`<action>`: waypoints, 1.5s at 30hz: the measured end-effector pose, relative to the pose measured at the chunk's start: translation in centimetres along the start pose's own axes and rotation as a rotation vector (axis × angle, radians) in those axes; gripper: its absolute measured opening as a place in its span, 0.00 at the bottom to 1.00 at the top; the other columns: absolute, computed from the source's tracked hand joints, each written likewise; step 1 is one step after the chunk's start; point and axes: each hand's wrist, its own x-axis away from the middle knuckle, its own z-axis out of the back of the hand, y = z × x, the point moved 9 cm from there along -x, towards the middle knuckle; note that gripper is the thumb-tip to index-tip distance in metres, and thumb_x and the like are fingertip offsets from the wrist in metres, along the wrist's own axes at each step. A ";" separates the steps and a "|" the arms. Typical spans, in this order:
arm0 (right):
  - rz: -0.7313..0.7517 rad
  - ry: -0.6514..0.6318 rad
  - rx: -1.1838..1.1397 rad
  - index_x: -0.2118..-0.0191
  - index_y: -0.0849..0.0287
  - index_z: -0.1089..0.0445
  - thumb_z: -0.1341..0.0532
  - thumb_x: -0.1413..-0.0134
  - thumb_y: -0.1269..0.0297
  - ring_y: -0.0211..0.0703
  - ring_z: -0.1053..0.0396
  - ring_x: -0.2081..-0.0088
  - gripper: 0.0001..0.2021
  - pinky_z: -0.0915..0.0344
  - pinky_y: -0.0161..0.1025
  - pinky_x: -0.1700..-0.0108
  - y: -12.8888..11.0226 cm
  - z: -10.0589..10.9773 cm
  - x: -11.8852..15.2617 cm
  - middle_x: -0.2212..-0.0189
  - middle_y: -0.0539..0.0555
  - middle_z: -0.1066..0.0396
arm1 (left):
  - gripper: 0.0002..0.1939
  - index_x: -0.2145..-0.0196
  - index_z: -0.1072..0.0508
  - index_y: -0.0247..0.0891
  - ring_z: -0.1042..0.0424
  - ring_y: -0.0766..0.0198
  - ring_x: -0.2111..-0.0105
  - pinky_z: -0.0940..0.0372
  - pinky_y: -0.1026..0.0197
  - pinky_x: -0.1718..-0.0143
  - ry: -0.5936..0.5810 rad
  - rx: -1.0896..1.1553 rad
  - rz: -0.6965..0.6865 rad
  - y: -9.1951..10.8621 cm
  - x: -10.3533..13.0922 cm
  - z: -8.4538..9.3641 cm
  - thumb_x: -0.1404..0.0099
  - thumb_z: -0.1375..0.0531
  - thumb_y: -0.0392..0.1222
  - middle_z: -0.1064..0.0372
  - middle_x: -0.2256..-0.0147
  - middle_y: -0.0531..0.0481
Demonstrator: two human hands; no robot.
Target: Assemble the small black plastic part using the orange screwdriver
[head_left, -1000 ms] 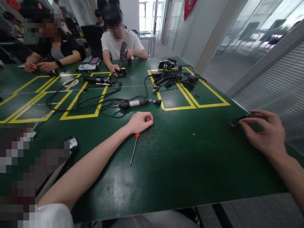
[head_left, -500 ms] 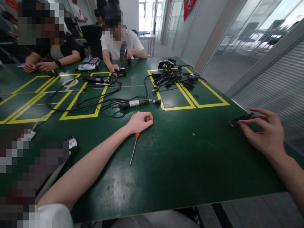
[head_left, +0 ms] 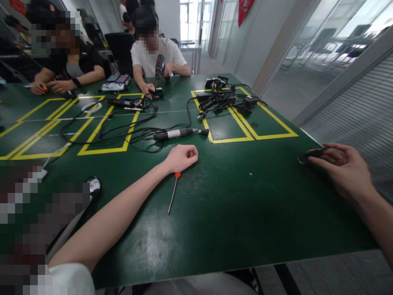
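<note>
My left hand (head_left: 183, 158) rests on the green table (head_left: 233, 221) with its fingers curled into a loose fist. Out from under the heel of that hand comes a screwdriver (head_left: 173, 194), its orange collar showing and its metal shank pointing back toward me; the hand hides its handle. Whether the fingers grip the handle or just lie over it, I cannot tell. At the right edge of the table, my right hand (head_left: 348, 166) pinches a small, flat black object (head_left: 306, 157) between thumb and fingers. Its glossy, rounded end sticks out to the left, and the rest is covered.
A corded electric screwdriver (head_left: 176, 134) lies beyond my left hand, its black cable looping left. Tangled black adapters and cables (head_left: 219, 100) lie inside yellow tape outlines. Across the table, a person holds a power drill (head_left: 159, 66) over a black part; another sits at left.
My right hand has turned and shifted slightly, its fingers closing farther around the black object. My left hand and the screwdriver stay in place.
</note>
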 end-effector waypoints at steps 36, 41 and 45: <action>0.321 -1.346 -0.258 0.43 0.57 0.29 0.30 0.48 0.65 0.46 0.24 0.51 0.25 0.24 0.45 0.51 -8.4 -23.7 22.6 0.46 0.60 0.25 | 0.19 0.79 0.38 0.38 0.51 0.75 0.84 0.56 0.66 0.80 -0.034 0.768 0.033 0.7 -1.0 2.8 0.45 0.35 0.52 0.48 0.85 0.60; 0.531 -1.127 -0.207 0.43 0.52 0.30 0.27 0.54 0.64 0.48 0.26 0.51 0.30 0.25 0.42 0.59 -11.9 -21.8 19.3 0.42 0.59 0.31 | 0.18 0.79 0.39 0.39 0.51 0.75 0.85 0.55 0.66 0.80 0.098 0.819 -0.061 3.9 -0.5 5.6 0.43 0.36 0.49 0.50 0.85 0.61; 0.528 -1.026 -0.181 0.61 0.56 0.27 0.34 0.42 0.55 0.40 0.29 0.66 0.10 0.32 0.37 0.69 -16.3 -21.1 19.0 0.63 0.52 0.26 | 0.19 0.80 0.41 0.39 0.52 0.75 0.85 0.57 0.66 0.81 0.321 0.738 -0.182 6.9 1.3 8.7 0.40 0.36 0.47 0.50 0.85 0.61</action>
